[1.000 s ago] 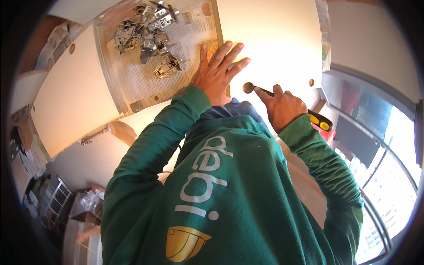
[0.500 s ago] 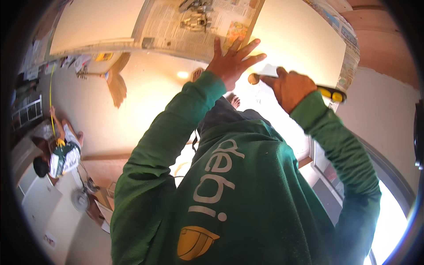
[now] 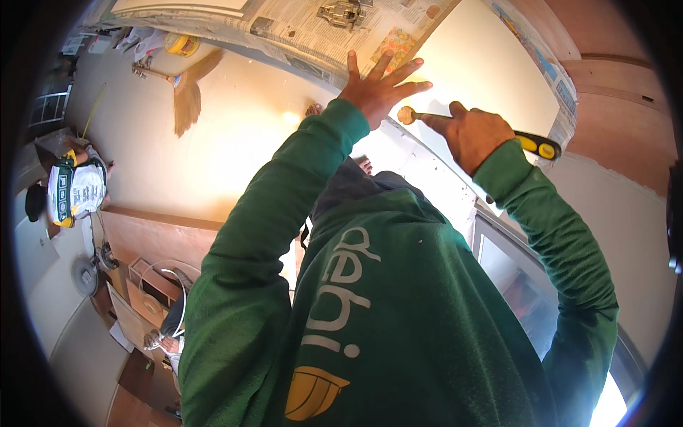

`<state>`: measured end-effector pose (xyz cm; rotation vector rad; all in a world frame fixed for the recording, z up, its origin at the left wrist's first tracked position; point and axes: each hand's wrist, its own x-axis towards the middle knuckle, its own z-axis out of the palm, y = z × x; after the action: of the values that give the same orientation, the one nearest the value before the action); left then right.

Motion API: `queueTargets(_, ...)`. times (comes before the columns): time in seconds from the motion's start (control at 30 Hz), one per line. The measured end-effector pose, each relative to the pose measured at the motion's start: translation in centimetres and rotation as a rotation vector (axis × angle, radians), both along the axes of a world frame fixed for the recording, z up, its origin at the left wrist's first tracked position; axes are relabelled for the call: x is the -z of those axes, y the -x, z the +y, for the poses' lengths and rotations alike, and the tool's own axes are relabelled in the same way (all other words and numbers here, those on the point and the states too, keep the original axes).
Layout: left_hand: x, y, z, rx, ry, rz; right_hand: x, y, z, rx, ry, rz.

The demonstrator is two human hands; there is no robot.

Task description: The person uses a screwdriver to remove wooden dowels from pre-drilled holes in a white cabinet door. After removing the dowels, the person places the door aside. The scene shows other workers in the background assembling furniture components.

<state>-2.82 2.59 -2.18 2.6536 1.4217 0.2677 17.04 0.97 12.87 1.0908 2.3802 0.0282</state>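
My right hand (image 3: 480,139) is closed round a tool (image 3: 538,146) with a black and yellow handle. The tool's dark, narrow shaft reaches left to a round tan spot (image 3: 406,115) at the near edge of a pale board (image 3: 491,64). I cannot make out what kind of tool it is. My left hand (image 3: 376,92) is spread flat, fingers apart, at the board's left edge beside printed newspaper (image 3: 292,25); nothing is in it. Beyond its fingertips a metal hinge (image 3: 343,13) lies on the newspaper.
On the floor to the left lie a broom (image 3: 188,99) and a yellow tub (image 3: 181,45). A person in white and green (image 3: 77,186) crouches at the far left. Another person's hand (image 3: 169,345) shows at lower left, near wooden pieces. A glass-paned door (image 3: 516,274) is on the right.
My view has shifted, bringing more of the lower left floor into sight. The person at left has bent forward. My hands keep nearly the same pose, the right still gripping the tool.
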Motion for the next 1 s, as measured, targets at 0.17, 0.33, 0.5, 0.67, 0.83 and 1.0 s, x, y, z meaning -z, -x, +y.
queueTargets(0.17,0.1,-0.3,-0.3,-0.030,0.008,0.035,-0.1,0.4,0.6,0.012,0.043,-0.015)
queueTargets(0.33,0.1,-0.3,-0.8,-0.056,0.018,-0.032,-0.3,0.5,0.4,0.002,0.052,-0.099)
queueTargets(0.5,0.1,-0.5,-0.8,-0.064,0.002,-0.040,0.0,0.5,-1.2,0.104,0.130,-0.006)
queueTargets(0.67,-0.2,-0.4,-0.5,-0.061,-0.002,0.008,0.2,0.3,-2.1,0.206,0.163,0.118)
queueTargets(0.83,-0.7,-0.4,-0.5,-0.039,0.066,0.060,0.6,0.7,-2.0,0.259,0.184,0.106)
queueTargets(1.0,-1.4,0.0,-0.1,-0.013,0.057,0.039,0.2,1.7,-3.1,0.436,0.159,0.120)
